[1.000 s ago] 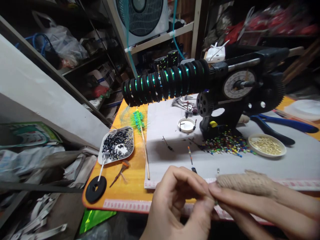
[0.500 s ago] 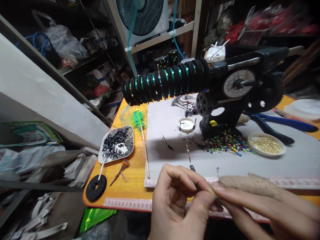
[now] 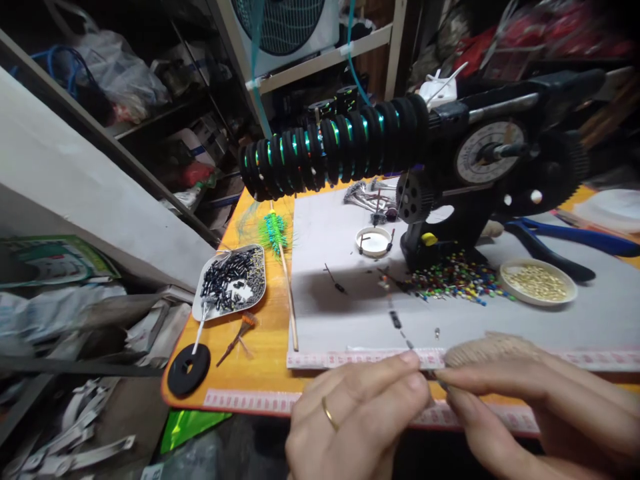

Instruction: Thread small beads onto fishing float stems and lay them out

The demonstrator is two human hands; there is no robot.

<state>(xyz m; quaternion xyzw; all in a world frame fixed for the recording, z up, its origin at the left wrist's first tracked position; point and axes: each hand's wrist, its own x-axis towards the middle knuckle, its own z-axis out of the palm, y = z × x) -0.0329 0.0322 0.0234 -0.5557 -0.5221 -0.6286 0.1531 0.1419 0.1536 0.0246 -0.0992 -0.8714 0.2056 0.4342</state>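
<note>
Lower centre | black bead (image 3: pixel 395 320) just above left hand (image 3: pixel 357 417), the nearer, axis slanting down-right | left bunched, right hand (image 3: pixel 540 413) narrow; holdings: cannot tell

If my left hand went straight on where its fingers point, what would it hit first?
Probably the bare fingertips of your right hand, beside its beige-wrapped finger, though depth is unclear.

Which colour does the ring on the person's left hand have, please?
The ring on the left hand is gold-coloured, seen in the head view.
</note>
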